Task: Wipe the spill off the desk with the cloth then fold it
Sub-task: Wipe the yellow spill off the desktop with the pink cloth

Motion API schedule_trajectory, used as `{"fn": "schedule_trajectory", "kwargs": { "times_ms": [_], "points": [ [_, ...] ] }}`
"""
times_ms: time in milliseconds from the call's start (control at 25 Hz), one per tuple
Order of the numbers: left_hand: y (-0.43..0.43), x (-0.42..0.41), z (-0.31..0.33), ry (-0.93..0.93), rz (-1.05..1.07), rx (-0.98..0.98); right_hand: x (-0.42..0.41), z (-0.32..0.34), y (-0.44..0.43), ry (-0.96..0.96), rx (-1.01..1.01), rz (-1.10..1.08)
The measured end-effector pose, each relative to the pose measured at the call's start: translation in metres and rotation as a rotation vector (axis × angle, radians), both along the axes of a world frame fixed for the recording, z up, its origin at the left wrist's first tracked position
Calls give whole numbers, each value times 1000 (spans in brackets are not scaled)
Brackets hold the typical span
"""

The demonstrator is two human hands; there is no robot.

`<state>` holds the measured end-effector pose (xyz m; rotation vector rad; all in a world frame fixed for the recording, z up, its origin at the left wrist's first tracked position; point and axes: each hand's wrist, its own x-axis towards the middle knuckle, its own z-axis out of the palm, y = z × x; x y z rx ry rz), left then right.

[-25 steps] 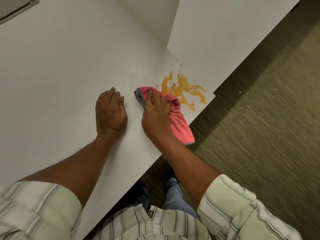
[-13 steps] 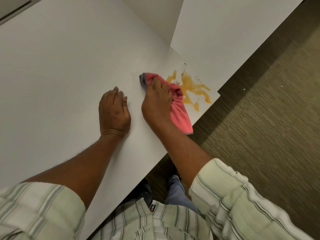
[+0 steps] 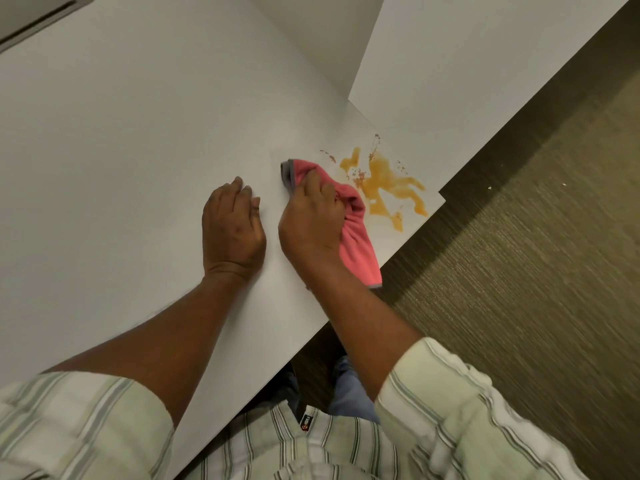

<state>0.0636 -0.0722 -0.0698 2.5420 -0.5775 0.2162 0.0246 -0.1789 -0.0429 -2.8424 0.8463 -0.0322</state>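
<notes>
An orange-brown spill (image 3: 386, 183) with dark crumbs lies near the right corner of the white desk (image 3: 138, 150). A pink cloth (image 3: 356, 244) with a grey edge is bunched on the desk just left of the spill, its tail reaching the desk's front edge. My right hand (image 3: 311, 220) presses down on the cloth and grips it, covering its middle. My left hand (image 3: 232, 230) rests flat on the desk beside it, palm down, holding nothing.
A white partition panel (image 3: 467, 57) stands behind the desk's right corner. Brown carpet (image 3: 519, 306) lies to the right, beyond the desk edge. A recessed grey frame (image 3: 31, 15) sits at the desk's far left.
My right hand pushed the cloth up along the spill's left side, then drew back a little. More of the spill shows now. The left hand has stayed put.
</notes>
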Motion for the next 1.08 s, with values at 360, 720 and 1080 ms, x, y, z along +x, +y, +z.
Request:
{"fn": "schedule_trajectory", "kwargs": {
  "times_ms": [360,720,1080],
  "points": [
    [2,0,0,2,1,-28,10,6,5,-126,200,6],
    [2,0,0,9,0,-34,52,3,-43,42,-38,33],
    [1,2,-2,-25,-1,-17,37,9,-39,86,70,-94]
  ]
}}
